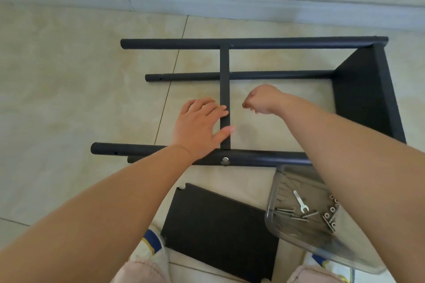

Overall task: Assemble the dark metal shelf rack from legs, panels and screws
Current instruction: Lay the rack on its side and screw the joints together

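Observation:
The dark metal rack (253, 42) lies on its side on the tiled floor, its tube legs pointing left. One panel (365, 94) is fixed at the right end. A second panel (225, 71) stands edge-on between the legs, with a silver screw (225, 159) through the near leg (142, 150) below it. My left hand (199, 125) rests with straight fingers against the left face of that edge-on panel. To its right, my right hand (262, 100) hovers with curled fingers; whether it holds anything is hidden. A loose panel (220, 230) lies flat near my knees.
A clear plastic tray (271, 193) at the lower right holds several bolts (285, 210), nuts (331, 209) and a small flat wrench (300, 202). A grey baseboard (161, 2) runs along the wall behind the rack. My knees and shoes are at the bottom edge.

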